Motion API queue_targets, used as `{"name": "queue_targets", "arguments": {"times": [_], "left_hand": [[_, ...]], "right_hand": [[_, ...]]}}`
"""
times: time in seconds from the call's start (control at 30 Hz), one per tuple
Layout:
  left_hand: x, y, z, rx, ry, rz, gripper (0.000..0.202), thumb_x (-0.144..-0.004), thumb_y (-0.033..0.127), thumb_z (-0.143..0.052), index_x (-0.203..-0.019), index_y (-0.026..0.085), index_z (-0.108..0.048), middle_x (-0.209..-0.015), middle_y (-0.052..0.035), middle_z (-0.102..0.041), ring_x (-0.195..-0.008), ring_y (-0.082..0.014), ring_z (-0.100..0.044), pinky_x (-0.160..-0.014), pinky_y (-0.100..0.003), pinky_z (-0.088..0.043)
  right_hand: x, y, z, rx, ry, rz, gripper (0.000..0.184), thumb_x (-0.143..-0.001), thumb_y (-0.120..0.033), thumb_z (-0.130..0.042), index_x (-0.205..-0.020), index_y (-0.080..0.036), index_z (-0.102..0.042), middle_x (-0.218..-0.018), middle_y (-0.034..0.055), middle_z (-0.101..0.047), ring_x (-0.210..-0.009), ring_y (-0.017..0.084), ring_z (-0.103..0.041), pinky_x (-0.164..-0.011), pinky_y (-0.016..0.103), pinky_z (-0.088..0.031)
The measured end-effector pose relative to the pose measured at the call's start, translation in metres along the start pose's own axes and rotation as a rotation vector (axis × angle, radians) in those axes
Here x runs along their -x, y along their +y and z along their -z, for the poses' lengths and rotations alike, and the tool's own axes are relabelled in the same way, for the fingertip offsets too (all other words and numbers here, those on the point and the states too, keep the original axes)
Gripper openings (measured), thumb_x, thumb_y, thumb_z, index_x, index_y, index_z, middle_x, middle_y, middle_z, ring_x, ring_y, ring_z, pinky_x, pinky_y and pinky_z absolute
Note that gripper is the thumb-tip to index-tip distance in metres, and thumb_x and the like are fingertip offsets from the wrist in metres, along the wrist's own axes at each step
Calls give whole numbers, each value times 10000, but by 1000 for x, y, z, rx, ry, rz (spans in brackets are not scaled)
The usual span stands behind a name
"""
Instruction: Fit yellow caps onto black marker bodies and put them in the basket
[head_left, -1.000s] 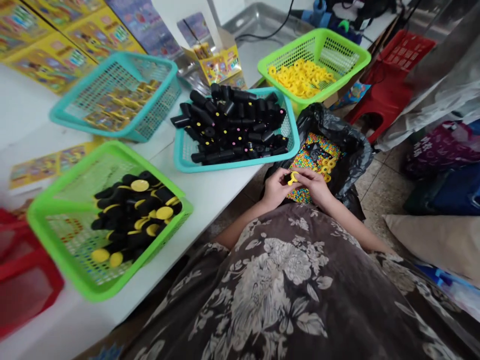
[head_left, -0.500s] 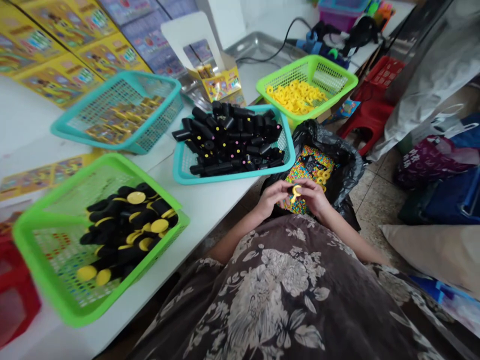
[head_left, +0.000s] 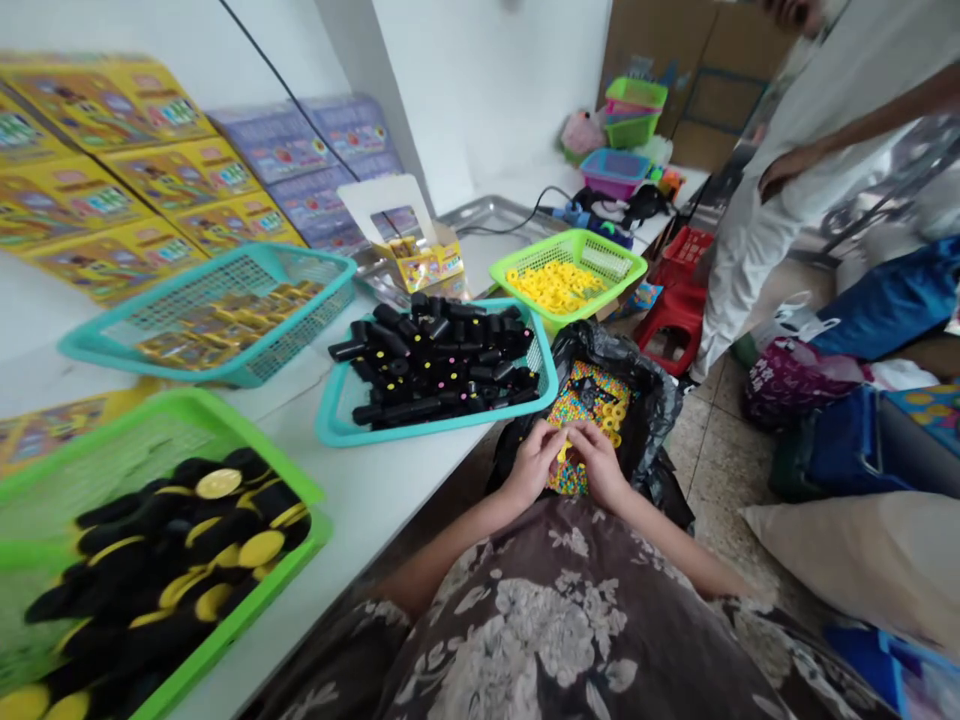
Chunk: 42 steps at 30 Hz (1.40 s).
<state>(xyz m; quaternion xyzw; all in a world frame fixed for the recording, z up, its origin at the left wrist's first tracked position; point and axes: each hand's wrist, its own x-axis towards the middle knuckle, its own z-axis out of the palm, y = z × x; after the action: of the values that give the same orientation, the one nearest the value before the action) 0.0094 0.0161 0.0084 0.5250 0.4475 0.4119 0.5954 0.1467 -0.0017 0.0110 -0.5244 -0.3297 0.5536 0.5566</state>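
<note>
My left hand [head_left: 534, 460] and my right hand [head_left: 598, 462] meet fingertip to fingertip over a bin lined with a black plastic bag [head_left: 654, 385]. Between their pinched fingers is a small yellow ring-topped piece [head_left: 564, 452], mostly hidden by them. Tiny multicoloured beads [head_left: 576, 402] fill the bin below, and several yellow rings [head_left: 615, 412] lie on top of them. On the table beside my left hand stands a turquoise basket [head_left: 330, 425] heaped with black cylinders [head_left: 442, 360], some showing pink or yellow dots.
A green basket [head_left: 296, 575] holds black pieces with yellow discs. Another green basket [head_left: 626, 262] contains yellow rings, and a turquoise basket [head_left: 94, 345] holds gold packets. Yellow boxes [head_left: 124, 185] are stacked at left. Behind the red stool [head_left: 673, 330] stands a person [head_left: 757, 230] in light trousers.
The view has tilted up, bringing the standing person into sight. My fingers have closed in around the yellow piece, which showed more plainly before.
</note>
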Motion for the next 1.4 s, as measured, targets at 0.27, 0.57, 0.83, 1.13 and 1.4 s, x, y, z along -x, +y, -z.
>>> {"name": "queue_targets", "arguments": {"times": [0.27, 0.57, 0.83, 1.13, 1.4], "left_hand": [[-3, -11, -13, 67, 64, -31, 602, -791, 777, -711, -746, 215, -500, -542, 88, -424, -486, -80, -405, -485, -221, -314], [-6, -4, -11, 242, 60, 156, 495, -807, 630, -775, -831, 209, -515, -646, 68, -543, -455, -69, -519, -411, -190, -267], [-2, 4, -12, 258, -7, 171, 430, -911, 606, -721, -949, 213, -551, -734, 55, -591, -449, -70, -565, -370, -187, -301], [6, -12, -9, 211, -59, 203, 591, -818, 764, -724, -956, 222, -533, -669, 73, -540, -438, -95, -574, -340, -187, -327], [7, -16, -1, 204, -36, 186, 651, -763, 790, -752, -979, 213, -541, -665, 80, -544, -452, -83, -573, -357, -167, -324]], "right_hand": [[-13, 11, 0, -85, 41, -5, 384, -561, -515, -869, -711, -234, -654, -571, -55, -542, -498, 103, -425, -494, 265, -324], [-17, -4, 10, 39, -41, -168, 423, -621, -557, -860, -768, -245, -616, -610, -33, -621, -552, 148, -569, -489, 266, -377], [-20, 0, 10, 85, 4, -2, 413, -678, -558, -855, -766, -265, -577, -572, -58, -581, -498, 135, -524, -500, 286, -388], [-12, 9, 6, 161, -21, 78, 439, -682, -618, -814, -743, -264, -561, -630, -61, -540, -555, 124, -467, -558, 290, -420], [-16, 10, 3, 174, -134, 25, 434, -703, -646, -774, -727, -262, -573, -616, -51, -552, -581, 146, -495, -586, 305, -443]]}}
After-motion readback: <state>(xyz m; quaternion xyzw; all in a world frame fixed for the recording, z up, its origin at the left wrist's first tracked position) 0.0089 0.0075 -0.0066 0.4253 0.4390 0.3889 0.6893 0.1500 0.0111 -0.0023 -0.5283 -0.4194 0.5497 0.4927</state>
